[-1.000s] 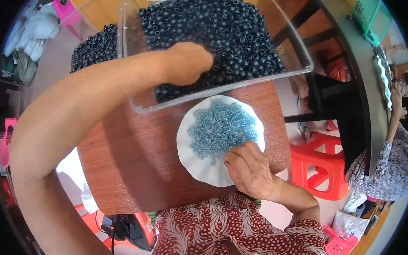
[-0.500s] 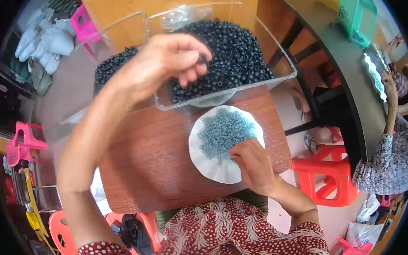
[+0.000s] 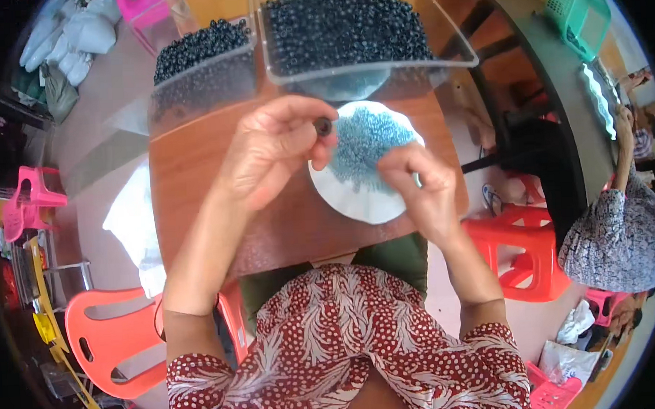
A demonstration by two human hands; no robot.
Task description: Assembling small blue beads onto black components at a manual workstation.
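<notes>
Between the thumb and fingers of my left hand [image 3: 270,148] is a small round black piece [image 3: 323,126] with a hole in its end. This hand is over the table, at the left rim of a white fluted plate [image 3: 360,207]. A heap of tiny translucent bluish rings [image 3: 372,133] covers much of the plate. My right hand [image 3: 423,186] is at the plate's right side, its fingertips pinched together by the heap. Whatever those fingertips hold, if anything, is too small to make out.
Beyond the plate stands a clear plastic bin [image 3: 373,71] full of similar black pieces [image 3: 342,28], with more black pieces [image 3: 200,53] in another clear bin to its left. Both rest at the far side of the brown table [image 3: 195,181]. A red stool [image 3: 523,258] and another person's arm [image 3: 622,166] are at right.
My left hand has come back from above the black pieces toward the plate, carrying one piece. My right hand has lifted slightly off the ring heap. The view has tilted down.
</notes>
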